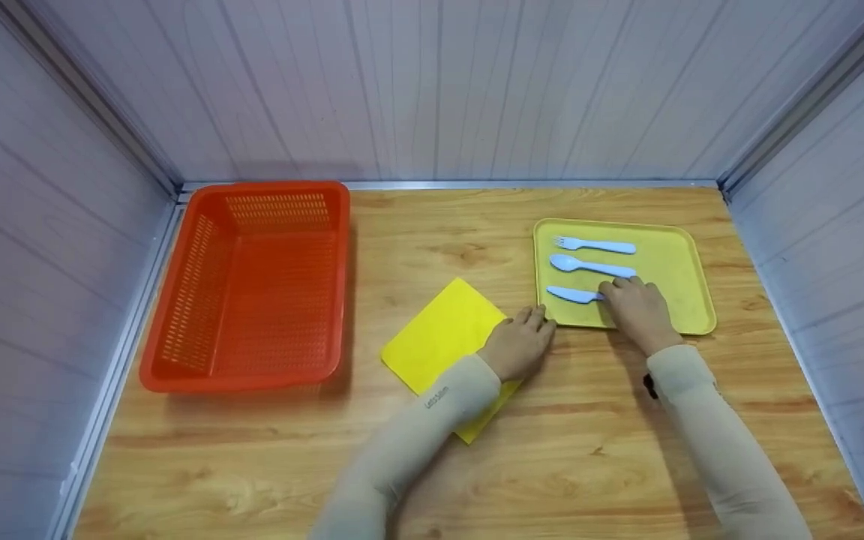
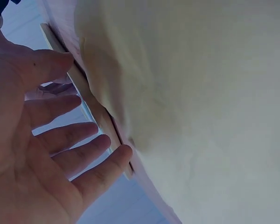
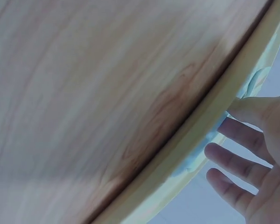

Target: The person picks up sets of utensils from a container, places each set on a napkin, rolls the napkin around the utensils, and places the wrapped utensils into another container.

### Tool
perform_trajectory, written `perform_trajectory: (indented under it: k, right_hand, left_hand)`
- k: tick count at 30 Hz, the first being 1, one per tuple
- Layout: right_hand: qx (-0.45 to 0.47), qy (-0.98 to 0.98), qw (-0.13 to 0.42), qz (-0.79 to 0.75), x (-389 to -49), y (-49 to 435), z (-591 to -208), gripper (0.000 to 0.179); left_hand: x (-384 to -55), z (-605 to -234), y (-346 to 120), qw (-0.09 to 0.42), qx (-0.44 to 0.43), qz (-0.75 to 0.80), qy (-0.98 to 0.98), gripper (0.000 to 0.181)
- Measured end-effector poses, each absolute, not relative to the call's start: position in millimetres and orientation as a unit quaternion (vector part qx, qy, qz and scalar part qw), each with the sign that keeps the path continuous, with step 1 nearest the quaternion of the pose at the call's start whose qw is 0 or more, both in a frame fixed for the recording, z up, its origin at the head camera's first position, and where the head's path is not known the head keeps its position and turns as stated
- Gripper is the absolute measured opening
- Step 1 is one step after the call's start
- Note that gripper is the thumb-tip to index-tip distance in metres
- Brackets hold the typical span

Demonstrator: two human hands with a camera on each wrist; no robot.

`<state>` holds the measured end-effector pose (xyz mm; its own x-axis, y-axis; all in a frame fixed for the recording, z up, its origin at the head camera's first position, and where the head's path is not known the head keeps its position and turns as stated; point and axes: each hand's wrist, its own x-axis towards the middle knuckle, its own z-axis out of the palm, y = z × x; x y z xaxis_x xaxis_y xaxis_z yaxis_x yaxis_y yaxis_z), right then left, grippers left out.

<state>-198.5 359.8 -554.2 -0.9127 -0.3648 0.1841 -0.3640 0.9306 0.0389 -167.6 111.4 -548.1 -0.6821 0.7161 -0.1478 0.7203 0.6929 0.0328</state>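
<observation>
On a yellow tray (image 1: 672, 300) at the right lie a light blue plastic fork (image 1: 597, 245), a spoon (image 1: 589, 266) and a knife (image 1: 573, 294), handles pointing right. My right hand (image 1: 638, 311) reaches over the tray's near edge and pinches the knife's handle between thumb and fingers, hiding that end. In the right wrist view the thumb and index fingertip come together at the light blue handle. My left hand (image 1: 518, 345), fingers loosely extended, has its fingertips at the tray's near left corner. Beneath this hand and its sleeve lies a yellow square sheet (image 1: 439, 337).
A red-orange plastic basket (image 1: 334, 300) with perforated sides stands at the left of the wooden table (image 1: 252, 465). Pale wall panels (image 1: 432, 90) enclose the table at the back and on both sides.
</observation>
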Motion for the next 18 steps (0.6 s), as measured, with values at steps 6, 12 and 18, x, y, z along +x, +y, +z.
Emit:
perform_trajectory:
  k: [6, 12, 18]
  right_hand:
    - [0.194, -0.973, 0.122, 0.019, -195, 341, -545, 0.010]
    - [0.219, -0.962, 0.152, 0.064, -188, 295, -533, 0.010]
    - [0.198, -0.967, 0.077, 0.143, -183, 236, -527, 0.011]
  left_hand:
    - [-163, -541, 90, 0.063, 0.367, 0.018, 0.928, 0.049]
    - [-156, -536, 52, 0.098, 0.311, 0.056, 0.944, 0.060]
    - [-144, -537, 7, 0.109, 0.251, 0.064, 0.960, 0.061]
